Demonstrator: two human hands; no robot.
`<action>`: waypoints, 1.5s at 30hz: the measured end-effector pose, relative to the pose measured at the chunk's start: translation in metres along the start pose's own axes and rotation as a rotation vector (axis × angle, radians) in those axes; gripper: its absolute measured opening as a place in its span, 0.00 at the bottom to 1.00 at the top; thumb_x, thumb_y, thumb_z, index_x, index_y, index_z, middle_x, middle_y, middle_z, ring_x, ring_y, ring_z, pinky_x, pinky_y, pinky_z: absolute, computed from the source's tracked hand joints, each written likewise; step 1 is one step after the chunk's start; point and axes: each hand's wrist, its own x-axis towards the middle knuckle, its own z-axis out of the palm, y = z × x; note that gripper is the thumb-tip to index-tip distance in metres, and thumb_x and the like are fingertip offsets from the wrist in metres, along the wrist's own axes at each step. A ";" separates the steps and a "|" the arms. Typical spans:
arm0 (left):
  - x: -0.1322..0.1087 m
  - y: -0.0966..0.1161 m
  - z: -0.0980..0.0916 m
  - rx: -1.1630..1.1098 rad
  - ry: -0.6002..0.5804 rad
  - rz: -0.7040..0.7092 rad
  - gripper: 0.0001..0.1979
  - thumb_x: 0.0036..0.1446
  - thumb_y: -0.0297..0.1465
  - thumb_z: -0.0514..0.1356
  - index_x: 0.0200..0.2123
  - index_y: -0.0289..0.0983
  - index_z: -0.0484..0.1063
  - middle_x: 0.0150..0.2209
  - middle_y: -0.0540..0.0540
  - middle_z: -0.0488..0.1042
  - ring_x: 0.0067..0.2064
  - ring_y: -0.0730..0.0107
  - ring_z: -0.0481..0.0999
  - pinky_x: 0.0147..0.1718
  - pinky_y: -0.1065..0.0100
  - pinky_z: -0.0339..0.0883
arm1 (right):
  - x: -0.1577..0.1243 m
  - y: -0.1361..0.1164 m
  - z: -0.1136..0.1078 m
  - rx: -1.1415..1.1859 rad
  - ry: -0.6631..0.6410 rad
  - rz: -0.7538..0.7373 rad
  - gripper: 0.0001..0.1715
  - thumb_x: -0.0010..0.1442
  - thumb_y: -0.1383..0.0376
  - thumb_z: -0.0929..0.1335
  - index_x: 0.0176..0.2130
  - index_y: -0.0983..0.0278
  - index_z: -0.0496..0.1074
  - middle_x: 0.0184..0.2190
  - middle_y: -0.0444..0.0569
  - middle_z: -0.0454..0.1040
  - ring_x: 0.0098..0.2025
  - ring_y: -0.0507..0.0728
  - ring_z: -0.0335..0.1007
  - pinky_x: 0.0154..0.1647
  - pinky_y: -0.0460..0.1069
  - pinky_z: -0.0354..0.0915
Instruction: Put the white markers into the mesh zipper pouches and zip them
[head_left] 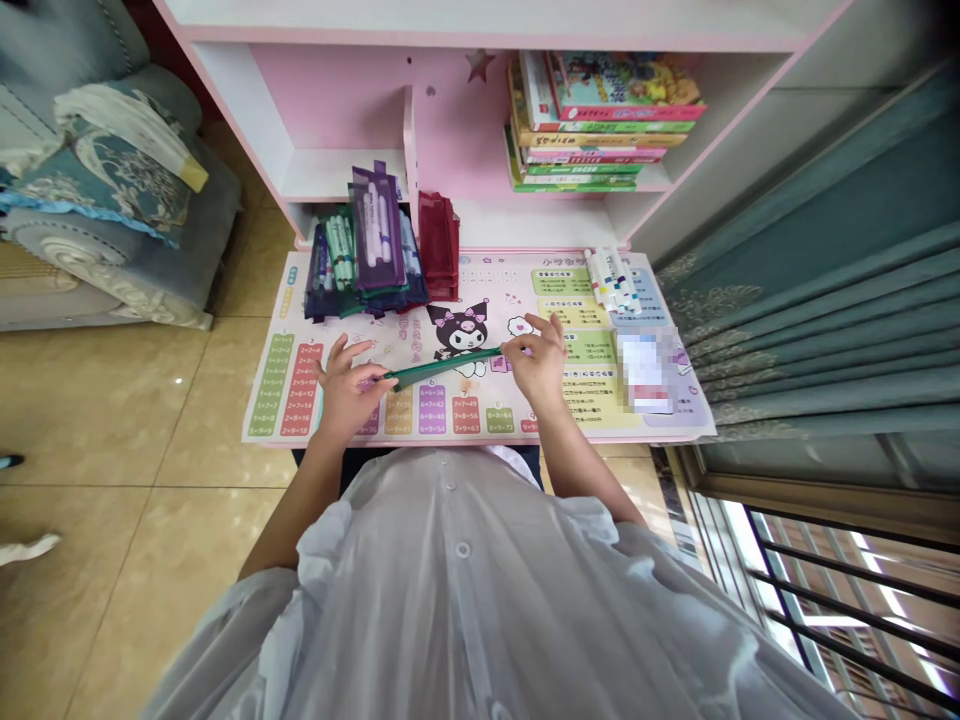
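Note:
A flat green zip pouch (442, 367) is held edge-on just above the printed desk mat (300, 380). My left hand (346, 385) pinches its left end, thumb and fingers closed on it. My right hand (537, 358) grips the right end, fingers curled round the pouch. Both hands hover over the middle of the mat, near a cartoon figure printed on it.
A heap of purple, green, blue and dark red pouches (375, 250) with markers inside leans at the back left of the desk. Loose white markers (611, 280) lie at the back right. Books (600, 120) are stacked on the pink shelf. A sofa (97, 200) stands left, curtains right.

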 end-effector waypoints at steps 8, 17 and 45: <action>0.000 -0.001 0.001 -0.007 0.007 0.005 0.08 0.54 0.42 0.69 0.28 0.46 0.79 0.58 0.47 0.76 0.70 0.41 0.58 0.67 0.31 0.39 | 0.001 -0.001 -0.003 -0.027 -0.014 0.039 0.09 0.52 0.63 0.71 0.22 0.61 0.75 0.60 0.53 0.73 0.73 0.75 0.49 0.67 0.77 0.48; 0.000 0.000 0.000 0.010 -0.017 -0.015 0.08 0.55 0.41 0.69 0.29 0.45 0.79 0.58 0.47 0.75 0.71 0.42 0.58 0.68 0.32 0.39 | 0.004 0.002 -0.011 0.038 0.026 0.074 0.10 0.51 0.65 0.71 0.20 0.62 0.73 0.60 0.52 0.73 0.73 0.72 0.48 0.70 0.75 0.46; -0.004 -0.004 -0.002 0.010 -0.021 -0.038 0.07 0.55 0.40 0.68 0.30 0.45 0.79 0.59 0.47 0.75 0.71 0.45 0.57 0.69 0.32 0.34 | 0.009 0.025 -0.016 0.074 0.056 0.067 0.08 0.51 0.63 0.70 0.22 0.60 0.75 0.59 0.51 0.73 0.72 0.71 0.52 0.70 0.74 0.48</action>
